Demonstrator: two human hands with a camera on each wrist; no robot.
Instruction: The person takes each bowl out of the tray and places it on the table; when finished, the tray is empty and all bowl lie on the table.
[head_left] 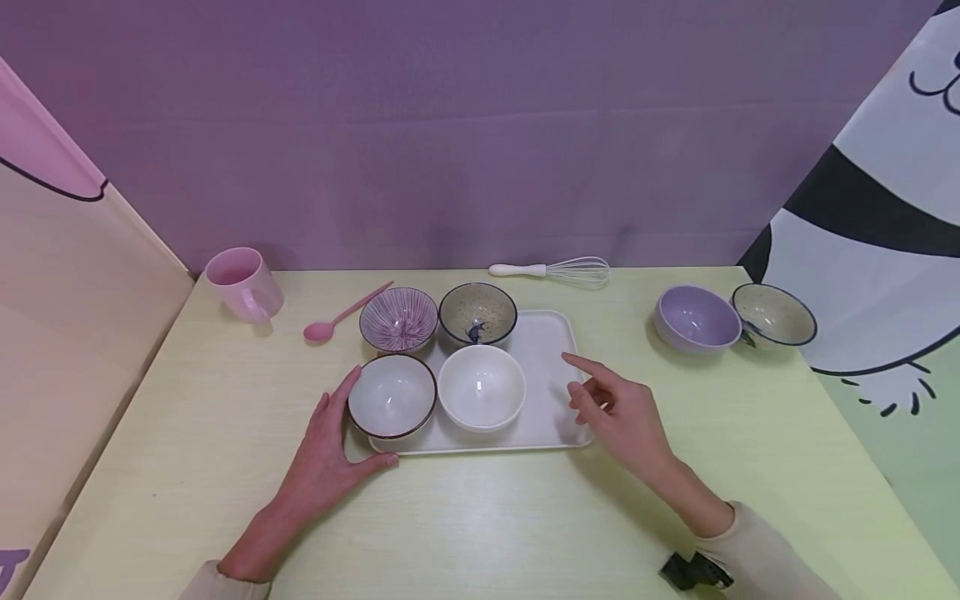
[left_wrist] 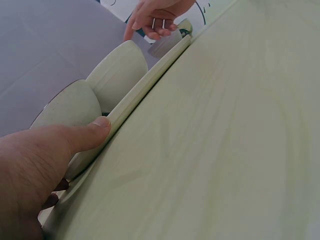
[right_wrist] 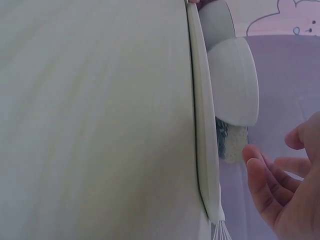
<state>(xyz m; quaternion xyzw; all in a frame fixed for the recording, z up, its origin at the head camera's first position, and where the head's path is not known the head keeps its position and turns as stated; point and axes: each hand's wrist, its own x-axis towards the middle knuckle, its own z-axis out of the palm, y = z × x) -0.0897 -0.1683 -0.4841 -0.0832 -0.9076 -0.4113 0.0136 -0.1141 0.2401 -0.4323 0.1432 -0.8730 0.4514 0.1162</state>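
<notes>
A white tray (head_left: 543, 367) carries two bowls at its front, a dark-rimmed white bowl (head_left: 393, 397) and a plain white bowl (head_left: 482, 388). Behind them stand a purple-striped bowl (head_left: 398, 320) and a speckled beige bowl (head_left: 477, 314). My left hand (head_left: 322, 462) grips the tray's front left corner beside the dark-rimmed bowl; in the left wrist view its thumb lies on the tray rim (left_wrist: 145, 85). My right hand (head_left: 622, 417) hovers at the tray's right side, index finger extended, the others loosely bent, holding nothing.
A pink mug (head_left: 243, 285) and pink spoon (head_left: 319, 332) lie to the left. A white-handled whisk (head_left: 551, 271) is near the back edge. On the right, a lilac bowl (head_left: 697, 319) stands beside a beige dark-rimmed bowl (head_left: 774, 315).
</notes>
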